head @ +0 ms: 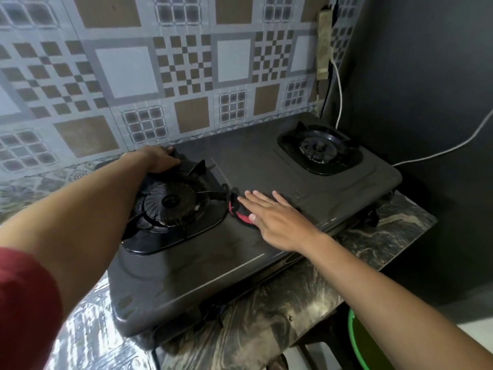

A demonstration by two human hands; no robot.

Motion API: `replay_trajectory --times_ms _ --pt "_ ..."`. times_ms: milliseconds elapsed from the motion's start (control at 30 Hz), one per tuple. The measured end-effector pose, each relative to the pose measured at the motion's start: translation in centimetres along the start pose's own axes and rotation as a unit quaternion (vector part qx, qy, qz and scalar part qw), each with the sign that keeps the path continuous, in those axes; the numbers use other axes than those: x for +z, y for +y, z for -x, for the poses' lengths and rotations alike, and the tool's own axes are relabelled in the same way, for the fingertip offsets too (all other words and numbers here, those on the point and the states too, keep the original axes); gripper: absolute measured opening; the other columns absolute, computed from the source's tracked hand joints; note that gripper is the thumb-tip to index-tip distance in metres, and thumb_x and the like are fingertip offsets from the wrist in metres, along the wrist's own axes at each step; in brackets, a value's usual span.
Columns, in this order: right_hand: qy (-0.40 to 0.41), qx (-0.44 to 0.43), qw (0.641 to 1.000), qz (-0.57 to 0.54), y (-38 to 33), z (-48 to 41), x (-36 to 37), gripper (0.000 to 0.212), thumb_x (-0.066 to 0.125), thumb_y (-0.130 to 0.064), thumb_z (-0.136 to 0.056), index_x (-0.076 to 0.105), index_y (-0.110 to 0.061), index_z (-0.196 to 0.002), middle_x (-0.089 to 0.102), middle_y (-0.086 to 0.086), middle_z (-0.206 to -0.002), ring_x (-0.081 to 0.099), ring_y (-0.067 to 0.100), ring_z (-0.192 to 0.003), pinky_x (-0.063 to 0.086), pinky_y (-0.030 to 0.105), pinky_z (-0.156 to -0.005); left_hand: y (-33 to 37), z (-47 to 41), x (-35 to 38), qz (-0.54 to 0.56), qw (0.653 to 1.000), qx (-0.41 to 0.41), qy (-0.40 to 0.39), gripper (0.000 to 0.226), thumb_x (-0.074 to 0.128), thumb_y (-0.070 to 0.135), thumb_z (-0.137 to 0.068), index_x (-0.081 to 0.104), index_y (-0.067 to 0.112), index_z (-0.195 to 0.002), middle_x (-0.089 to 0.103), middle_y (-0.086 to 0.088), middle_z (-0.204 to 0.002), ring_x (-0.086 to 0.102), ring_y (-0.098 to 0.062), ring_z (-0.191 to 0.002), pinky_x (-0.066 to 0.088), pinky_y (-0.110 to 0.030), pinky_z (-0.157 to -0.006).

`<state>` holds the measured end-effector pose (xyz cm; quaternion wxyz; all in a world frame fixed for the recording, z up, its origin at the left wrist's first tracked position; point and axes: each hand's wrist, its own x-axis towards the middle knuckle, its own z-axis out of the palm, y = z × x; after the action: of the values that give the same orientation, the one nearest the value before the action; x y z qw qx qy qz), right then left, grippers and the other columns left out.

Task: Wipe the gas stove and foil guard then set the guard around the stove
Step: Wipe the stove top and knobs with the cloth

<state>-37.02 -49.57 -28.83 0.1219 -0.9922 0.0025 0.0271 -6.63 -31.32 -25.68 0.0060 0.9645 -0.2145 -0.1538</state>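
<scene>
On the marbled worktop [280,303] sits a dark two-burner gas stove [266,166], its back edge close to a wall covered in a checked tile pattern. A shiny patterned foil sheet [80,329] lies at the stove's left front corner; whether this is the guard cannot be confirmed.

Left hand [160,161]: reaches across the left burner [170,201], fingers curled over the rear of the black pan support [197,166] and gripping it. A red sleeve [24,303] covers the upper arm.

Right hand [274,217]: laid flat on the stove top between the two burners, fingers straight and slightly spread. It presses down on a black-and-red cloth [240,213], which shows only at the fingertips and beside the thumb, just right of the left burner's tray.

The right burner [317,150] stands with its own support in place, well apart from both hands.

A white cable [340,102] hangs down the dark side wall behind the right burner. A green tub [360,343] shows below the worktop's right front edge.
</scene>
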Motion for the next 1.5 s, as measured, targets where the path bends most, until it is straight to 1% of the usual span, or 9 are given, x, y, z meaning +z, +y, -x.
replay_trajectory --times_ms 267,467,633,867,1033,1133,1267,1400,1500 --pt "0.008 0.147 0.988 -0.05 6.9 -1.2 -2.7 0.052 0.027 -0.028 -0.107 0.015 -0.021 -0.157 0.009 -0.004 -0.165 0.003 0.009 -0.151 -0.001 0.042 -0.122 -0.2 -0.3 0.6 0.016 1.0 0.003 0.024 0.061 0.048 0.054 -0.096 0.042 0.025 -0.149 0.048 -0.015 -0.146 0.049 -0.035 -0.128 0.038 -0.042 -0.108" --pt "0.014 0.229 0.972 -0.049 7.6 -1.1 -2.8 0.055 0.025 -0.027 -0.107 0.008 -0.017 -0.158 0.002 0.002 -0.166 -0.002 0.014 -0.152 -0.003 0.046 -0.121 0.4 0.0 0.5 0.01 1.0 0.006 0.026 0.063 0.046 0.05 -0.099 0.029 0.027 -0.155 0.04 -0.016 -0.153 0.043 -0.036 -0.135 0.035 -0.04 -0.111" --pt "0.014 0.135 0.99 -0.038 2.3 -1.1 -0.9 0.057 0.026 -0.026 -0.106 0.005 -0.015 -0.158 0.001 0.002 -0.166 -0.005 0.013 -0.152 -0.009 0.045 -0.12 0.5 0.0 0.4 0.01 1.0 -0.007 0.019 0.063 0.048 0.05 -0.098 0.029 0.028 -0.154 0.041 -0.016 -0.152 0.044 -0.036 -0.134 0.037 -0.039 -0.11" --pt "0.013 0.063 0.994 -0.094 2.4 -0.8 -1.5 0.05 0.034 -0.023 -0.106 0.022 -0.018 -0.154 0.017 0.004 -0.164 0.007 0.013 -0.151 -0.003 0.042 -0.123 1.9 0.3 -0.5 -0.016 1.0 -0.01 0.005 0.05 0.052 0.038 -0.096 0.05 0.019 -0.143 0.052 -0.016 -0.141 0.053 -0.034 -0.12 0.043 -0.039 -0.102" --pt "0.015 0.056 0.995 -0.083 3.8 -1.9 -2.0 0.049 0.036 -0.023 -0.106 0.026 -0.02 -0.154 0.021 -0.001 -0.163 0.011 0.01 -0.15 0.002 0.04 -0.123 2.1 0.2 -0.7 0.009 1.0 -0.017 -0.006 0.043 0.054 0.034 -0.094 0.061 0.012 -0.13 0.062 -0.015 -0.125 0.06 -0.032 -0.107 0.047 -0.039 -0.098" --pt "0.028 0.07 0.994 -0.078 4.4 -2.7 -2.5 0.049 0.035 -0.021 -0.106 0.025 -0.021 -0.154 0.022 0.0 -0.163 0.012 0.012 -0.15 0.003 0.04 -0.123 3.6 0.3 -1.3 0.048 0.998 0.007 0.031 0.047 0.045 0.036 -0.101 0.051 0.013 -0.141 0.052 -0.017 -0.142 0.052 -0.034 -0.126 0.04 -0.04 -0.108" --pt "0.056 0.082 0.993 -0.06 5.3 -3.8 -2.8 0.05 0.036 -0.021 -0.105 0.025 -0.021 -0.154 0.025 0.0 -0.162 0.016 0.012 -0.15 0.006 0.038 -0.123 7.8 0.1 -2.4 0.087 0.993 0.05 0.056 0.063 0.049 0.048 -0.098 0.032 0.023 -0.154 0.035 -0.012 -0.157 0.034 -0.032 -0.143 0.027 -0.038 -0.116" --pt "0.069 0.093 0.992 -0.042 6.2 -4.8 -2.5 0.052 0.036 -0.022 -0.105 0.023 -0.021 -0.155 0.023 -0.001 -0.162 0.013 0.011 -0.15 0.006 0.039 -0.123 11.5 -1.2 -2.7 0.065 0.993 0.085 0.047 0.058 0.053 0.05 -0.095 0.044 0.027 -0.147 0.051 -0.011 -0.145 0.046 -0.033 -0.133 0.037 -0.042 -0.111" --pt "0.069 0.091 0.993 -0.032 7.2 -5.3 -2.4 0.053 0.034 -0.034 -0.105 0.022 -0.022 -0.155 0.021 -0.002 -0.163 0.011 0.012 -0.151 0.006 0.042 -0.123 13.6 -2.4 -2.3 0.04 0.993 0.108 0.029 0.051 0.056 0.05 -0.093 0.055 0.025 -0.137 0.06 -0.009 -0.133 0.055 -0.03 -0.121 0.045 -0.041 -0.102"
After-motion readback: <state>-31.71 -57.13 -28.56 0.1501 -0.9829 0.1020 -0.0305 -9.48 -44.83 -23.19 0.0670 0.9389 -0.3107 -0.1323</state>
